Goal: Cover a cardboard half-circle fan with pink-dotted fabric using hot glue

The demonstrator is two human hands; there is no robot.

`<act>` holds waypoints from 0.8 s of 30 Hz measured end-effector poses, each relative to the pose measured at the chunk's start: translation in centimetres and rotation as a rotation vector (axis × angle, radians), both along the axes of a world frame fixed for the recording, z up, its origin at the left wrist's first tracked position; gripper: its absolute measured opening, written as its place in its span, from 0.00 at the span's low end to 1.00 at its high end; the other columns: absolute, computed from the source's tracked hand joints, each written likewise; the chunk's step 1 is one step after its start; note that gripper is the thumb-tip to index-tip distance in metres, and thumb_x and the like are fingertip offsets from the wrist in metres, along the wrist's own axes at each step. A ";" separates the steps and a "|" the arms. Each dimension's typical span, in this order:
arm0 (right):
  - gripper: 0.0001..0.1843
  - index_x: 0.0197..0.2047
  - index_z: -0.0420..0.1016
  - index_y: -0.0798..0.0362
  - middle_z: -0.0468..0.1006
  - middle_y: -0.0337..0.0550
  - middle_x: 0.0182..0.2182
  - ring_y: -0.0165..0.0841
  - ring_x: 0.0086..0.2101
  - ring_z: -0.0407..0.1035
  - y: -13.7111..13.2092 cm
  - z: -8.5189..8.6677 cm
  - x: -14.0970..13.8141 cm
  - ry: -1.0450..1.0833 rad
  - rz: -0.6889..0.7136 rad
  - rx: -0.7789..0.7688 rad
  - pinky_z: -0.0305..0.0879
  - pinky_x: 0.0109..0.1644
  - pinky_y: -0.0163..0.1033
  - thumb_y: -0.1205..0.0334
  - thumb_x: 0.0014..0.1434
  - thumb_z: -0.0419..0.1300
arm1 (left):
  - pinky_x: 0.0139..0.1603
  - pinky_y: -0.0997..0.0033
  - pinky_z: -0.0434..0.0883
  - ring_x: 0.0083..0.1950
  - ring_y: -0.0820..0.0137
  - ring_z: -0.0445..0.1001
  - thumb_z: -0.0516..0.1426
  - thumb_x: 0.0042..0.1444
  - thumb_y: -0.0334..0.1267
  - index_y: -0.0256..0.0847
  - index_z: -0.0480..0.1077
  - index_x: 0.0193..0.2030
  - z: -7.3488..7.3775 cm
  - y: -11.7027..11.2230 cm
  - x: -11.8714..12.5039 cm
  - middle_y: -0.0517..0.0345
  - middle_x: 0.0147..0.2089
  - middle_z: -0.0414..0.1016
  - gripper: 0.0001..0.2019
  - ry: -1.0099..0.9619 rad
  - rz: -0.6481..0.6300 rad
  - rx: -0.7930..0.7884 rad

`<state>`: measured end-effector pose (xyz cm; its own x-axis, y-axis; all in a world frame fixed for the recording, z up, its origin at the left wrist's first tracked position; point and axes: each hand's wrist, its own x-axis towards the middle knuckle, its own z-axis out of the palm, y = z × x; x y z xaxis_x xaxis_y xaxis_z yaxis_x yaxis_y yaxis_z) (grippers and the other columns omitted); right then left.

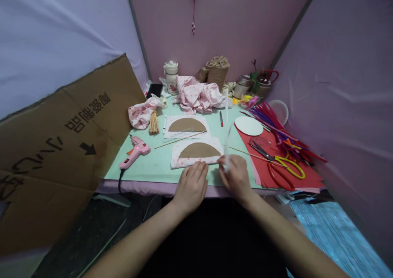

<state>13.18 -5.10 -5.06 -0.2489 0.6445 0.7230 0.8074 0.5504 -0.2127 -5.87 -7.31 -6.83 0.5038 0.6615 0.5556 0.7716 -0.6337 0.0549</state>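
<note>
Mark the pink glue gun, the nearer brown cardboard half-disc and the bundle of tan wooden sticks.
Pink glue gun [138,148]: head view, on its body.
Nearer brown cardboard half-disc [199,151]: head view, on its flat face.
Bundle of tan wooden sticks [154,124]: head view, near its middle.

Nearer half-disc [200,150] on cloth [183,162]; behind, apparently a phone [154,90].

The front cardboard half-circle [200,150] lies on pink-dotted white fabric [181,162], its straight edge toward the person. Just on the near side of this half-circle, the left hand [192,184] rests flattened, fingertips at the fabric's near strip; by its right corner, the right hand [236,175] curls at the fabric's end. Beyond the half-circle lies a second cardboard half-circle [188,125]; left of it, a pink glue gun [135,152]; right of it, yellow-handled scissors [270,157] on red paper [254,175].
</note>
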 end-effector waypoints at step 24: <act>0.07 0.35 0.75 0.56 0.77 0.52 0.35 0.40 0.38 0.64 10.6 5.7 5.9 -0.814 0.064 -0.346 0.55 0.41 0.42 0.70 0.62 0.56 | 0.62 0.49 0.58 0.67 0.52 0.58 0.55 0.62 0.43 0.40 0.65 0.63 3.3 0.3 -0.6 0.42 0.68 0.62 0.22 0.224 -0.062 -0.351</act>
<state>19.06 5.47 0.62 -0.6438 0.7617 0.0730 0.7510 0.6107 0.2512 -6.44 -7.00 -3.58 0.6316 0.7555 0.1742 0.7497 -0.6523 0.1111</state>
